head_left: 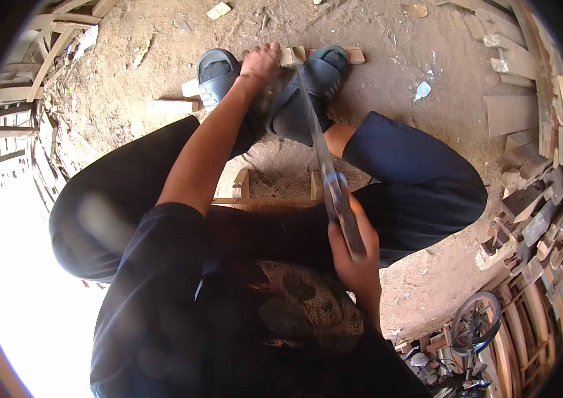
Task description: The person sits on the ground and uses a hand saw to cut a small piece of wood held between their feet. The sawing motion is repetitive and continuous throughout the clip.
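I sit on a low wooden stool over sandy ground, both feet in dark slippers. A thin wooden strip lies across the ground under both slippers. My left hand presses down on the strip between the feet. My right hand grips the handle of a hand saw, whose long blade runs forward and up to the strip near the right slipper.
Wood offcuts are piled along the right side, with a flat board lying near them. Curved wooden frames lean at the left. A small wheeled tool stands at the lower right. Small chips dot the ground.
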Available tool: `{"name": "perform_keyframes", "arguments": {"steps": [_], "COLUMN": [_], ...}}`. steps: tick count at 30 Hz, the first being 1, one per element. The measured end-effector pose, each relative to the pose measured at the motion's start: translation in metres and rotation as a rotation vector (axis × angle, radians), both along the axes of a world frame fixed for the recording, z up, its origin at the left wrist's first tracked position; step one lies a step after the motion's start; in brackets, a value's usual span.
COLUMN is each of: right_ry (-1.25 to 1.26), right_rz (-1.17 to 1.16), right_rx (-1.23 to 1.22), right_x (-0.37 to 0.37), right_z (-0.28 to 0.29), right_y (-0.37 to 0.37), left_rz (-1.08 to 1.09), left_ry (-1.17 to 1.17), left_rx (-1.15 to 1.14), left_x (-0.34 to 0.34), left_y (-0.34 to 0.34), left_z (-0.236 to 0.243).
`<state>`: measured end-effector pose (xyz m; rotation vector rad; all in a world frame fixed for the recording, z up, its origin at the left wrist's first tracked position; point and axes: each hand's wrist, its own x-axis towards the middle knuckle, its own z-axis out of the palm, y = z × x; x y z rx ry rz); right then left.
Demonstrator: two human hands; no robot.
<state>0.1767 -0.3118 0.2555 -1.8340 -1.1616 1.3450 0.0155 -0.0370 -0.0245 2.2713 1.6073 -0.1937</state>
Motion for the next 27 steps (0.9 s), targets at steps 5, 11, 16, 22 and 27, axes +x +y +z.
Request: {"name": "perform_keyframes", "arguments": {"steps": [5,11,16,22,27], "right_ry": [-0.087,-0.073,-0.061,-0.131,-0.045], "right_rz": [0.072,0.101,0.074,0.107,0.065], "right_rx": [-0.014,0.033,-0.023,-0.021,-0.039], "right_x": [0.006,-0.007,-0.002,0.000,-0.004], "right_z": [0.036,0.015,0.024,0.014,0.005], "right_y": [-0.012,0.003,-0.002,-0.007,0.004], "left_rz": [0.051,0.022,0.006,0.016,0.029], "left_ry": [-0.019,0.013,0.039,0.100,0.010], "left_rx": [-0.047,-0.026,0.040,0.028,0.059], "left_x": [-0.003,0.002,-0.003,-0.003,0.003], "left_y": [0.000,0.004,-0.006,-0.006,-0.009], "left_z": [0.006,0.008,0.002,0.003,0.005]}}
